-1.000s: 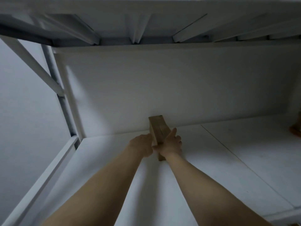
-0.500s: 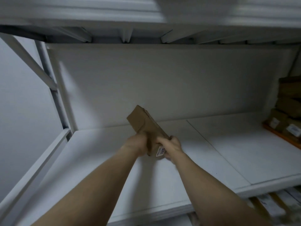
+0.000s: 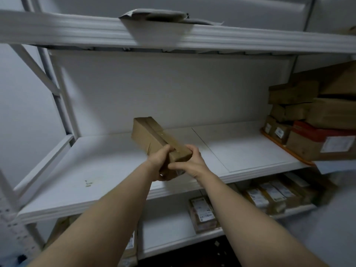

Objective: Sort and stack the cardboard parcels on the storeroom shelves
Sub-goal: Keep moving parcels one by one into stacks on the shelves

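White metal shelving [image 3: 57, 29]; pale wall [image 3: 21, 116] at left; dim, cool light.

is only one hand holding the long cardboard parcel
No, the left hand and the right hand both grip the near end of the long parcel.

Two arms show, bare from the picture's lower edge right up to the hands. The left forearm [image 3: 107, 214] fills the corner at about 7 o'clock, the right forearm [image 3: 240, 212] the one at about 5 o'clock. Both are smooth, broad near the camera and narrowing to the wrist. The left hand [image 3: 159, 160] and right hand [image 3: 189, 164] are bare too. The fingers [image 3: 194, 151] are too dim and blurred to make out the nails.
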